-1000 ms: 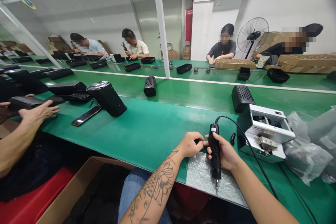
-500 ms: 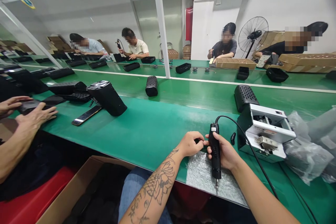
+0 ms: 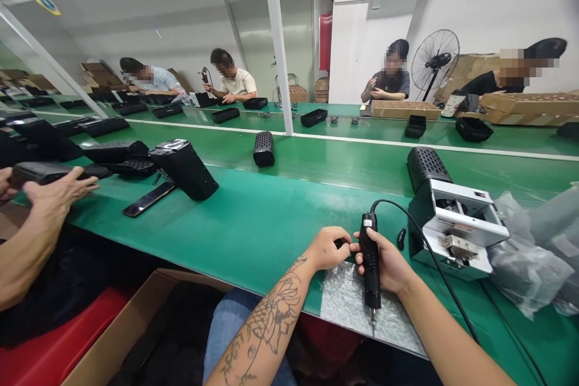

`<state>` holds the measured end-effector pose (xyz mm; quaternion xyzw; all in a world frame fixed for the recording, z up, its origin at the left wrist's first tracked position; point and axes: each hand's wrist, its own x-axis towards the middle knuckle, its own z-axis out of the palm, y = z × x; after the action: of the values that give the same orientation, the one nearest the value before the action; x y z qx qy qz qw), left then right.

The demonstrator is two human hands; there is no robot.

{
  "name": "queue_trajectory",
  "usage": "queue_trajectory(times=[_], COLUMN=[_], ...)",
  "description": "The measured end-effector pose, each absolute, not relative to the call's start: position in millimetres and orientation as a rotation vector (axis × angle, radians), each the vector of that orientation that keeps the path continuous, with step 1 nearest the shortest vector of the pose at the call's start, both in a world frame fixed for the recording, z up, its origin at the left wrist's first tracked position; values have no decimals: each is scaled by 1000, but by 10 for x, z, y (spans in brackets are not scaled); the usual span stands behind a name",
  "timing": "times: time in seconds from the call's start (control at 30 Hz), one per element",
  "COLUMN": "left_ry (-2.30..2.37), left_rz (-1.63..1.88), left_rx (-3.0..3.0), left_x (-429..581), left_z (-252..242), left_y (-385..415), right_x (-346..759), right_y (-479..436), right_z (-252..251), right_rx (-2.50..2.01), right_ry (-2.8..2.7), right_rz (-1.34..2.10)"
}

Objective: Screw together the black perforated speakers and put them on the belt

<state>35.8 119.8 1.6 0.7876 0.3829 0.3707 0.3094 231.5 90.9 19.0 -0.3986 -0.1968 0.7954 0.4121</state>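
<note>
My right hand [image 3: 389, 260] is wrapped round a black electric screwdriver [image 3: 371, 265], which points bit-down over a silvery foam mat [image 3: 346, 298] at the bench edge. A cable loops from its top toward the right. Beside it, my left hand [image 3: 329, 247] has its fingers curled into a pinch touching the fingertips of the right hand. Whatever the left fingers hold, if anything, is hidden. To the right stands a white and black screw feeder machine [image 3: 461, 226], with a small black piece [image 3: 401, 239] lying on the bench near it.
Clear plastic bags [image 3: 529, 253] crowd the right side. A black speaker-like housing [image 3: 184, 169] and a phone [image 3: 148, 199] rest on the left bench. A co-worker's hands [image 3: 58, 193] hold a black housing at far left. Perforated housings [image 3: 263, 149] ride the green belt. Several people sit opposite.
My hands and the screwdriver stay put. The co-worker at left has raised and tilted the black housing. Near-belt housings have shifted slightly right, far-belt ones slightly left. A person opposite has raised their hands.
</note>
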Motion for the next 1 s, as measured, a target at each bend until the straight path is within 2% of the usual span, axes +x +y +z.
queue_trajectory(times=[1.0], left_ry=[1050], left_rz=[943], left_rx=[2079], left_x=[371], left_z=[37], left_y=[1190], right_x=[2330], right_y=[908], right_z=[169], right_rx=[-988], right_ry=[-487], right_rz=[2007])
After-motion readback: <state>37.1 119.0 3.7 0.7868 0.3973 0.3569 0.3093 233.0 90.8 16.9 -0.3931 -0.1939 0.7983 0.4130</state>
